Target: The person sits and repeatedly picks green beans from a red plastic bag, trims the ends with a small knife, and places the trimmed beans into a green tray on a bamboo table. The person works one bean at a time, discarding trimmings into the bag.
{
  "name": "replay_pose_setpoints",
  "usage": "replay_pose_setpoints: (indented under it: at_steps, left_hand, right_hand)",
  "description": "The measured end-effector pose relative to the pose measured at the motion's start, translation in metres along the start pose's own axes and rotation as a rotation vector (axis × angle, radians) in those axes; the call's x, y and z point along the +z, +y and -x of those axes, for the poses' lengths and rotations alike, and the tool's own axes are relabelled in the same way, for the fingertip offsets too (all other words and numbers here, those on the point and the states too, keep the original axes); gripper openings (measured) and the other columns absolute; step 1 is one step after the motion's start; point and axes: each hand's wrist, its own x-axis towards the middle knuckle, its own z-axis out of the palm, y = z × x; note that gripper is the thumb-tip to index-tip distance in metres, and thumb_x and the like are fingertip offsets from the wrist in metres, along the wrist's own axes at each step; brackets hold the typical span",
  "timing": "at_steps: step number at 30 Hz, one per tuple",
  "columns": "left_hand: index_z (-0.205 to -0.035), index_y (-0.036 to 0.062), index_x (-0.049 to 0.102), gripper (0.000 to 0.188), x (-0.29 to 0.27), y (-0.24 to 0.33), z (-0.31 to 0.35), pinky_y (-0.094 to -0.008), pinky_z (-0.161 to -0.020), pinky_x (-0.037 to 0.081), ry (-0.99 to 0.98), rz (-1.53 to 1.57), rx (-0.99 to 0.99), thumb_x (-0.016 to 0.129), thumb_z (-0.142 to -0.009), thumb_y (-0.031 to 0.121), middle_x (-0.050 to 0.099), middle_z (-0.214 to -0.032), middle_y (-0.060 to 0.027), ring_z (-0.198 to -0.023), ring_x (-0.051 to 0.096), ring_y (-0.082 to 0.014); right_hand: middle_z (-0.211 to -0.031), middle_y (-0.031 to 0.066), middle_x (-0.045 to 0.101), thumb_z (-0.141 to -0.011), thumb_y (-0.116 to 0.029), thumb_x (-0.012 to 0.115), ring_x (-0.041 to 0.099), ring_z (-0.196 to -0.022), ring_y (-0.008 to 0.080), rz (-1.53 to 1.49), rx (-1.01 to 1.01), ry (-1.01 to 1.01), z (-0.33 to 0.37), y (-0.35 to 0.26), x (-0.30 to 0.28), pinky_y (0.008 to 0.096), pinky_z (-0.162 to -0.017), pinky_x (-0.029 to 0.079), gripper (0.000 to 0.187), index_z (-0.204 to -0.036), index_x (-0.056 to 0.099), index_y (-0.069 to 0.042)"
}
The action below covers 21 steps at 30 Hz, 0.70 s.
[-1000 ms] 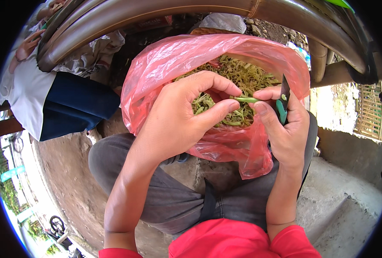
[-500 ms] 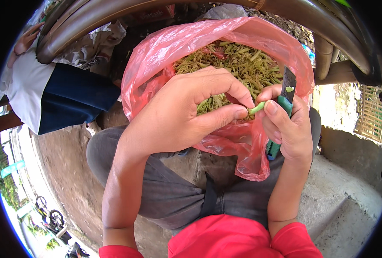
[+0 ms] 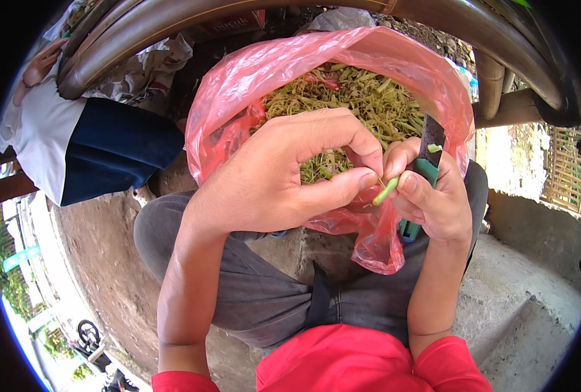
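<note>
A pink plastic bag (image 3: 238, 98) is open in front of the person, with a heap of yellow-green plant trimmings (image 3: 349, 95) inside, and over it the left hand (image 3: 290, 170) has thumb and forefinger almost together, but I cannot tell if they grip something. The right hand (image 3: 444, 206) is closed around a cutter knife (image 3: 426, 168) and also pinches a small green piece (image 3: 385, 191), located between both hands. Probably a light pinch is best, with the blade pointing away from the left hand.
</note>
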Motion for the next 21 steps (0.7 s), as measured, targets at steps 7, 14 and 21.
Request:
replay_pose_setpoints:
  at_steps: [7, 14, 21]
  left_hand:
    - [-0.096, -0.0012, 0.063, 0.012, 0.0049, 0.0026, 0.0006, -0.033, -0.079, 0.052, 0.111, -0.004, -0.074, 0.067, -0.088, 0.007, 0.067, -0.089, -0.0108, -0.084, 0.066, -0.0205]
    - [-0.096, -0.0013, 0.062, 0.013, 0.0059, 0.0034, 0.0, -0.0326, -0.079, 0.051, 0.128, 0.022, -0.146, 0.065, -0.086, 0.008, 0.066, -0.088, -0.0108, -0.083, 0.064, -0.0191]
    - [-0.096, -0.0017, 0.062, 0.014, 0.006, 0.0005, -0.0014, -0.0337, -0.079, 0.051, 0.152, -0.064, -0.107, 0.065, -0.085, 0.008, 0.066, -0.088, -0.0117, -0.084, 0.065, -0.0214]
  right_hand:
    - [-0.082, -0.0022, 0.065, -0.098, -0.011, 0.07, 0.045, -0.055, -0.0011, 0.04, -0.037, 0.207, -0.001, 0.0033, 0.0112, 0.0176, -0.047, 0.032, 0.02, -0.114, 0.066, -0.001]
    - [-0.075, -0.0024, 0.062, -0.098, -0.013, 0.069, 0.042, -0.05, -0.0003, -0.075, 0.01, 0.158, -0.0042, 0.0072, 0.0097, 0.018, -0.043, 0.031, 0.022, -0.116, 0.065, 0.0]
    - [-0.076, -0.0017, 0.063, -0.096, -0.014, 0.071, 0.043, -0.051, -0.0003, -0.052, 0.051, 0.078, -0.002, 0.0049, 0.0052, 0.0183, -0.044, 0.032, 0.022, -0.113, 0.066, 0.0]
